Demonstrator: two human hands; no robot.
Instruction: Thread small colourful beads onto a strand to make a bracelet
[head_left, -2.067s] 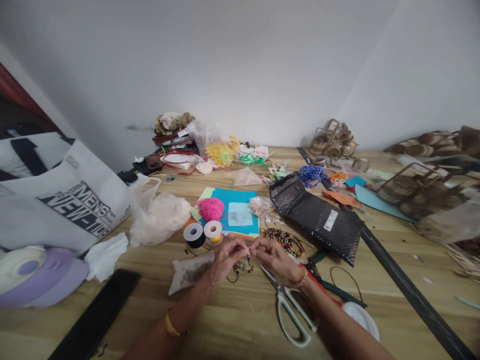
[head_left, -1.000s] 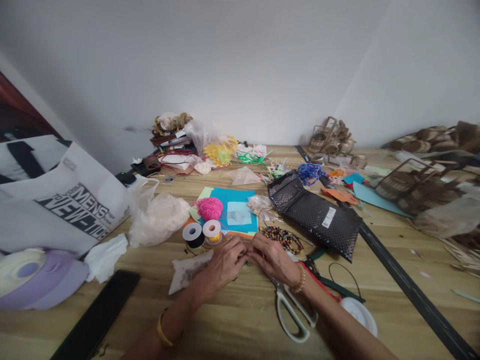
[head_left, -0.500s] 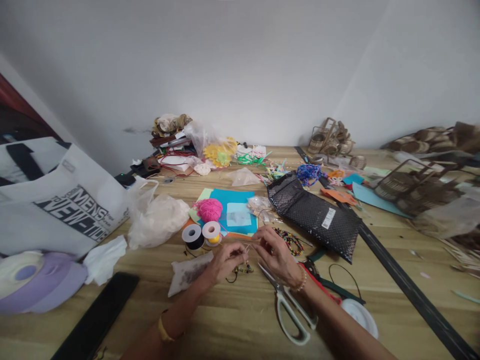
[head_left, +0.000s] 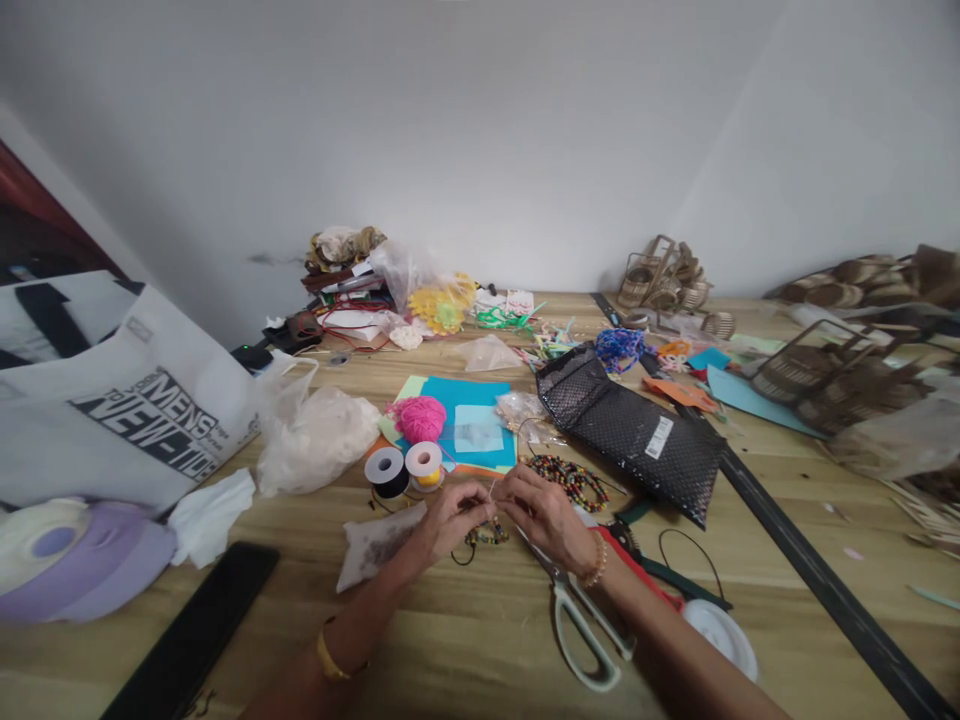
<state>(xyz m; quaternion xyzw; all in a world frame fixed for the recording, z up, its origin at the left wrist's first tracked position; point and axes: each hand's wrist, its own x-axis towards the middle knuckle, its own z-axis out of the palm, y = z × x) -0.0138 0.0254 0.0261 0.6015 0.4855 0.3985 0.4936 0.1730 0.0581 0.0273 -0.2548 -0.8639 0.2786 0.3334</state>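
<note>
**Both my hands pinching a beaded strand at a cluttered craft table**

Head camera view: I am looking down at a wooden table (head_left: 480,640) covered in craft supplies. My left hand (head_left: 448,522) and my right hand (head_left: 546,520) are meeting near the table's front edge, fingertips almost touching. My fingers on both hands are pinched together on a thin pale thread, which is too fine to follow clearly. A short beaded strand (head_left: 487,533) of dark and coloured beads is hanging just below my fingertips, between the two hands and close above the tabletop.

Just beyond my left hand, a black thread spool (head_left: 388,470) and a yellow thread spool (head_left: 425,463) are standing side by side. A small clear packet (head_left: 379,540) is lying under my left wrist. White-handled scissors (head_left: 581,625) are lying beside my right forearm, blades pointing toward my hands. A pile of multicoloured beads (head_left: 574,478) is sitting just past my right hand, next to a black mesh pouch (head_left: 634,430) that is carrying a small white label too small to read.

Farther back, a pink yarn ball (head_left: 420,417) is resting on blue paper sheets (head_left: 472,420). At the far left, a white tote bag (head_left: 112,410) is showing bold black print; I am reading "MENS" and "NEW-TIO", with the rest cut off by folds.
</note>
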